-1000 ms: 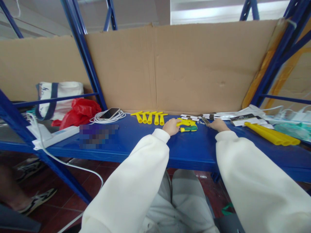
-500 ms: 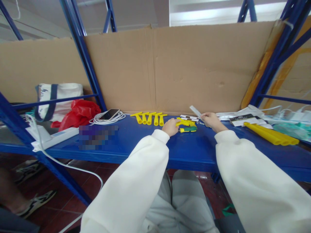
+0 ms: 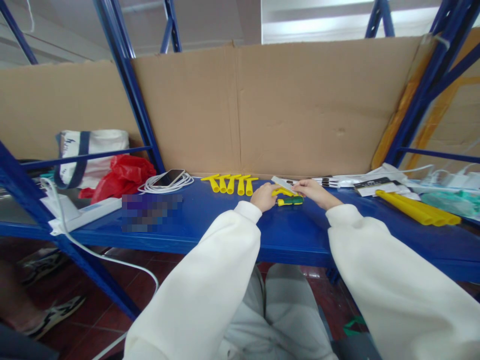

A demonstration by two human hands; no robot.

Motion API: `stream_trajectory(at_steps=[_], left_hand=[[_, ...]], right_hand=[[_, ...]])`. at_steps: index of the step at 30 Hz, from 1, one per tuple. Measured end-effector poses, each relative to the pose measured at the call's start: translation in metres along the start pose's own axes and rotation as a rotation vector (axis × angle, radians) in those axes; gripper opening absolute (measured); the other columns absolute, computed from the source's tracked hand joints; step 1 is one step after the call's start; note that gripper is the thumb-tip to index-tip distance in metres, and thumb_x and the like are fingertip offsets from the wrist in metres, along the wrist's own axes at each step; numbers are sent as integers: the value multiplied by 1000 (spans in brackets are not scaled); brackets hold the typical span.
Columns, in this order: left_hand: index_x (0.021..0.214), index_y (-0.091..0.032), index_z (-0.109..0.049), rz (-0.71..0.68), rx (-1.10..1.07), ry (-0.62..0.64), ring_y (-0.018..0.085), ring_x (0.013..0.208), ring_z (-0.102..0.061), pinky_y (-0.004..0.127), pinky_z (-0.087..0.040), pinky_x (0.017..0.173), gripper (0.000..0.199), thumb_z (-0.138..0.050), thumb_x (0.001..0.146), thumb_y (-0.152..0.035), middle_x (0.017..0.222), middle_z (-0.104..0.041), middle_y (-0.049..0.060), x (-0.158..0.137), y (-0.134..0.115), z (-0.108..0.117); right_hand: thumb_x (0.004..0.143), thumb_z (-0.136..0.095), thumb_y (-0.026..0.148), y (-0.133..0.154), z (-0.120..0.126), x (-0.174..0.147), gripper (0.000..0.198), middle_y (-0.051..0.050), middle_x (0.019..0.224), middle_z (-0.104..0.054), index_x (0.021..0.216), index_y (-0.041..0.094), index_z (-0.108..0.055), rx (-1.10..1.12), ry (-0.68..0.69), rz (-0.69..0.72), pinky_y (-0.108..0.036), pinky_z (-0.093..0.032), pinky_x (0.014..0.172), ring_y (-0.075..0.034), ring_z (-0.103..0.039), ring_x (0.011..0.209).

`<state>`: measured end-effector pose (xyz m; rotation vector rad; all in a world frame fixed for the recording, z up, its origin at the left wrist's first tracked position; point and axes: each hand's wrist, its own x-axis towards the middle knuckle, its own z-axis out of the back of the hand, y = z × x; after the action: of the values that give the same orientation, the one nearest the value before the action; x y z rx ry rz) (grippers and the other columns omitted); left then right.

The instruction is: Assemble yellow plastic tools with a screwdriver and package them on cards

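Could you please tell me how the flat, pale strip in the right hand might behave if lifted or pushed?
The flat strip is probably stiff, since it juts straight from the right hand with no visible sag. It looks thin, so it may be light, though its material is unclear. Its flat shape suggests it would slide rather than roll.

Blue worktop [image 3: 210, 225], flat and long. Left of centre: coiled white cable [image 3: 180, 183]. Next, near the rear edge: five yellow T-shaped pieces [image 3: 230, 185], set side by side in a row. Centre: green-and-yellow handled tool [image 3: 290, 201], lying crosswise. Right of centre, along the rear: white strips [image 3: 324, 182] with black bands. Right: yellow tubes [image 3: 420, 207], grouped together obliquely.
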<state>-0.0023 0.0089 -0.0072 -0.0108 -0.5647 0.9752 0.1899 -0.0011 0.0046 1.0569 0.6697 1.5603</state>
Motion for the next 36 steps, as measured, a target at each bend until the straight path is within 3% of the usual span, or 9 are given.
stream_trajectory(at_steps=[14,20,29,36], left_hand=[[135,-26,-62,-41,34,-29,21,114,-62,30,-49,99,47,-57,90,-15,119,-65,7,0,-1,4],[136,-27,-61,-77,70,2,21,112,-62,29,-49,96,46,-55,92,-16,116,-63,7,-2,-3,7],[146,-35,-48,-144,237,97,21,107,-60,31,-49,88,57,-45,94,-13,114,-56,7,-7,-6,10],[147,-38,-46,-164,273,106,21,107,-60,31,-50,87,60,-46,93,-12,118,-52,6,-8,-8,11]], right_hand=[[72,-68,27,4,2,-6,18,5,45,-47,61,18,-57,88,149,-59,-24,-29,46,-8,-39,44],[73,-68,26,4,4,-6,20,4,44,-46,59,18,-56,90,131,-59,-24,-28,45,-8,-39,43],[67,-75,37,1,3,-5,27,5,46,-47,63,19,-56,79,212,-68,-24,-29,45,-8,-41,45],[61,-76,44,0,5,-5,33,6,46,-47,65,19,-55,103,222,7,-24,-28,46,-7,-39,45]])
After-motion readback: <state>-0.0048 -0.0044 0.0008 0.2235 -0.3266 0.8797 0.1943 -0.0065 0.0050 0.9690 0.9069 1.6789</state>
